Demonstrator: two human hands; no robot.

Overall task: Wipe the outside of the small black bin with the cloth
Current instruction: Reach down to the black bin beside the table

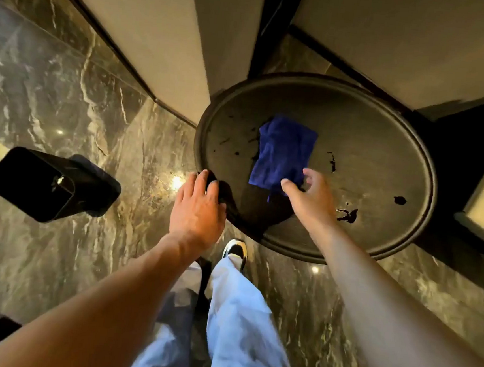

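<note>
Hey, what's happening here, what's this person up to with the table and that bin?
A person stands over a round dark table and reaches with the right hand, fingers spread, to the near edge of a blue cloth lying on it. The left hand rests at the table's rim and seems to cover something dark; I cannot tell what. The small black bin stands on the marble floor to the left, untouched, so wiping has not begun.
</note>
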